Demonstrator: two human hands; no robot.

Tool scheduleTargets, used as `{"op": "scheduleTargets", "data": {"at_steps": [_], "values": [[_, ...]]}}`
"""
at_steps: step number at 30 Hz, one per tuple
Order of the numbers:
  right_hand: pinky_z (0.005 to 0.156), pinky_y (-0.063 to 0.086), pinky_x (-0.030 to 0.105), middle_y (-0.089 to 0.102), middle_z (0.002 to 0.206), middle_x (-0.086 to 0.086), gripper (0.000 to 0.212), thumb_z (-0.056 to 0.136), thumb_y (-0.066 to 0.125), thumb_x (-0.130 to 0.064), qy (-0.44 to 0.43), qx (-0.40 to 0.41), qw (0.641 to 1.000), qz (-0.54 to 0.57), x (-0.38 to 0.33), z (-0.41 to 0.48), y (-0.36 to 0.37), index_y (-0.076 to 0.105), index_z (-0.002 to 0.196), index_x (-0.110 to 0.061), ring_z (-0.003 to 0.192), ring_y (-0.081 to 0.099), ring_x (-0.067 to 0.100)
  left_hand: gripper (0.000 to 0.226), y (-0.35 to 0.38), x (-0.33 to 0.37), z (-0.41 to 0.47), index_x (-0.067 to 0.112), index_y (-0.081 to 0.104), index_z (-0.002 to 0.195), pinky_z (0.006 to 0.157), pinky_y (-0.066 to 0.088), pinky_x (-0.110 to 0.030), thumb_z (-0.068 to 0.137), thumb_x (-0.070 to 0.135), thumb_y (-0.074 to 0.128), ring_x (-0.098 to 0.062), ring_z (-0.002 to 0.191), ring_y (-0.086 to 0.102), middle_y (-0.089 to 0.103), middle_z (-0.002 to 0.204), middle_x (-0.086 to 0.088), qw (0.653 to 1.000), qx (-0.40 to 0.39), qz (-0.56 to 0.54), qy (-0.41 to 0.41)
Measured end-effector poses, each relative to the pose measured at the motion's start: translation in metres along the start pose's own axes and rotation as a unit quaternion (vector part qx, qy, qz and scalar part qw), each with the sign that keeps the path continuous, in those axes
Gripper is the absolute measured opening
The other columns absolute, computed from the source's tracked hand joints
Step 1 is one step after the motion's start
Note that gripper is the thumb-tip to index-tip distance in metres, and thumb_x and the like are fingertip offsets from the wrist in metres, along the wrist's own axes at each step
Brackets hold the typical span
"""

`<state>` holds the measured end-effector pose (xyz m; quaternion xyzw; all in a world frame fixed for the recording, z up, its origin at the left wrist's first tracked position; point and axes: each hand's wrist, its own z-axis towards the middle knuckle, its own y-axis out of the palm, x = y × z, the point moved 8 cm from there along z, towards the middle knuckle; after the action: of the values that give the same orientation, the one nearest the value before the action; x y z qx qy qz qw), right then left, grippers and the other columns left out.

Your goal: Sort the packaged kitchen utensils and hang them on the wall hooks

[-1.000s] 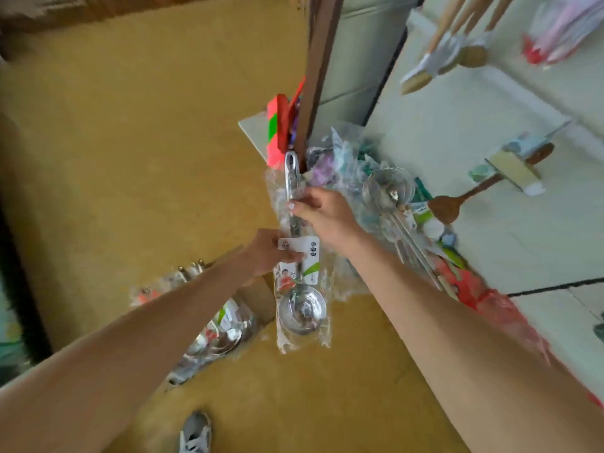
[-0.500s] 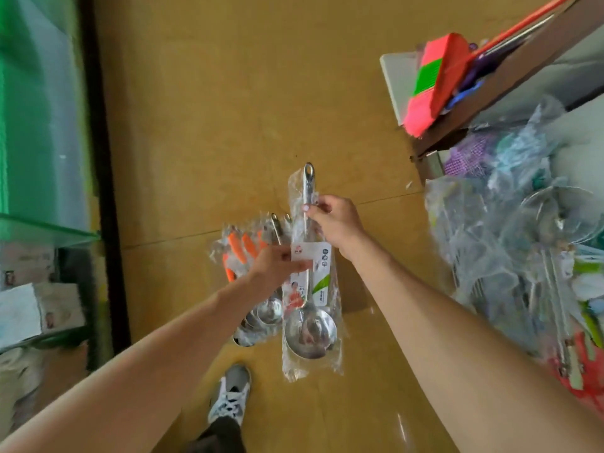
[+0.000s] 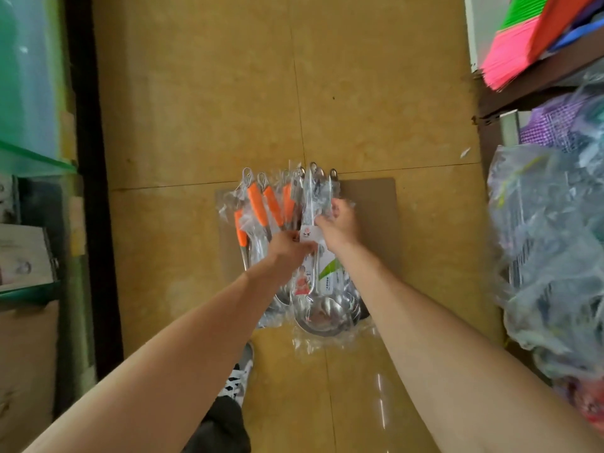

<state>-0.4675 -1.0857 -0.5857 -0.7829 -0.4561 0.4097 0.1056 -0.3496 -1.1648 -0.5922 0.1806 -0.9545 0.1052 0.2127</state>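
Steel ladle (image 3: 322,313) points handle away, bowl toward the person.

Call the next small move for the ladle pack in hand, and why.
Probably lower the steel ladle pack onto the all-steel packs and release: left hand and right hand both grip it right over them, with the orange-handled ladles lying separately alongside.

Arms extended; left hand (image 3: 287,247), right hand (image 3: 340,223) both pinching.
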Motion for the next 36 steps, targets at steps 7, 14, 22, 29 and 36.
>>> {"op": "scheduleTargets", "data": {"at_steps": [7, 14, 22, 29, 36], "values": [[0.109, 0.042, 0.04, 0.041, 0.152, 0.008, 0.068, 0.094, 0.064, -0.021, -0.019, -0.008, 1.0, -0.02, -0.002, -0.012, -0.01, 0.029, 0.153, -0.016, 0.136, 0.044, 0.026, 0.063, -0.011, 0.023, -0.007, 0.019, 0.035, 0.148, 0.083, 0.056, -0.033, 0.092, 0.013, 0.064, -0.036, 0.114, 0.061, 0.048, 0.144, -0.007, 0.994, 0.057, 0.065, 0.061], [0.117, 0.027, 0.05, 0.038, 0.154, 0.011, 0.064, 0.1, 0.049, -0.039, -0.103, 0.044, 0.991, -0.069, -0.049, -0.056, -0.061, 0.026, 0.154, -0.012, 0.142, 0.036, 0.03, 0.06, -0.036, 0.095, -0.073, 0.014, 0.033, 0.147, 0.113, 0.032, -0.053, 0.098, 0.048, 0.043, -0.031, 0.128, 0.05, 0.054, 0.137, -0.014, 0.928, 0.13, 0.285, 0.202], [0.12, 0.014, 0.051, 0.035, 0.156, 0.01, 0.064, 0.1, 0.038, -0.053, -0.181, 0.2, 0.939, -0.215, -0.09, -0.149, -0.214, 0.03, 0.153, -0.016, 0.145, 0.029, 0.028, 0.068, 0.008, 0.215, -0.216, 0.015, 0.027, 0.151, 0.118, 0.021, -0.051, 0.097, 0.057, 0.031, -0.035, 0.143, 0.026, 0.025, 0.158, -0.013, 0.727, 0.191, 0.518, 0.408], [0.117, 0.023, 0.052, 0.043, 0.151, 0.013, 0.076, 0.093, 0.019, -0.063, -0.141, 0.319, 0.915, -0.204, -0.05, -0.26, -0.387, 0.038, 0.149, -0.015, 0.142, 0.035, 0.031, 0.073, 0.144, 0.279, -0.372, 0.015, 0.035, 0.148, 0.115, 0.027, -0.052, 0.094, 0.061, 0.019, -0.035, 0.139, 0.033, 0.035, 0.154, -0.013, 0.632, 0.138, 0.568, 0.51], [0.115, 0.031, 0.05, 0.045, 0.149, 0.014, 0.072, 0.096, 0.026, -0.062, -0.077, 0.429, 0.888, -0.143, 0.073, -0.402, -0.541, 0.041, 0.147, -0.014, 0.14, 0.038, 0.032, 0.071, 0.328, 0.262, -0.521, 0.012, 0.04, 0.145, 0.114, 0.03, -0.052, 0.095, 0.059, 0.018, -0.036, 0.138, 0.035, 0.04, 0.15, -0.016, 0.553, 0.073, 0.569, 0.604]]}}
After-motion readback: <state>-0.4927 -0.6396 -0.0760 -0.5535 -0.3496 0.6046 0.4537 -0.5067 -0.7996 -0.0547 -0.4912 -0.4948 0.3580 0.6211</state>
